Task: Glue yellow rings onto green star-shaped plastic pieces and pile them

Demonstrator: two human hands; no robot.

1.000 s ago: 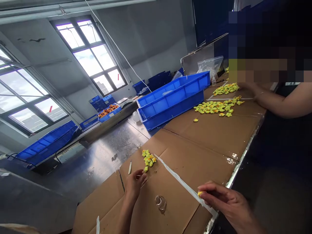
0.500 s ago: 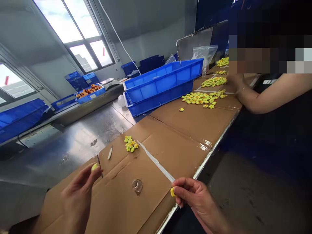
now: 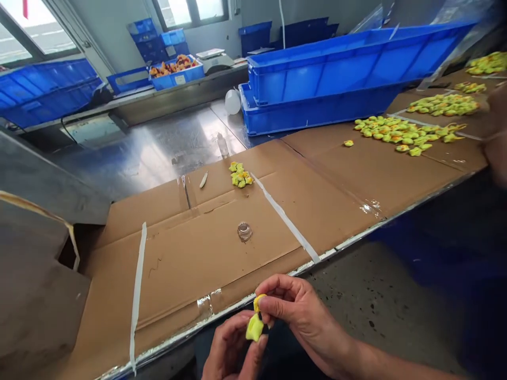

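Below the table's front edge, my left hand (image 3: 229, 348) is closed on a small yellow-green star-shaped piece (image 3: 254, 327), pinched between thumb and fingers. Right beside it, my right hand (image 3: 301, 311) pinches a smaller yellow piece (image 3: 259, 302) at the star's upper edge. A dark bit shows between the two pieces; I cannot tell what it is. On the cardboard ahead stands a small clear cup (image 3: 244, 231). Farther back lies a little group of similar yellow-green pieces (image 3: 240, 176), with a slim whitish object (image 3: 204, 180) to its left.
Cardboard (image 3: 190, 248) covers the table, with white tape strips (image 3: 285, 219) across it. Stacked blue crates (image 3: 317, 79) stand at the back. More yellow-green pieces (image 3: 396, 131) lie to the right, near a blurred co-worker's arm (image 3: 497, 148). A grey box-like surface (image 3: 35, 295) rises at left.
My left hand has moved right and down, bringing its piece against the one in my right hand. The view has turned downward and left.
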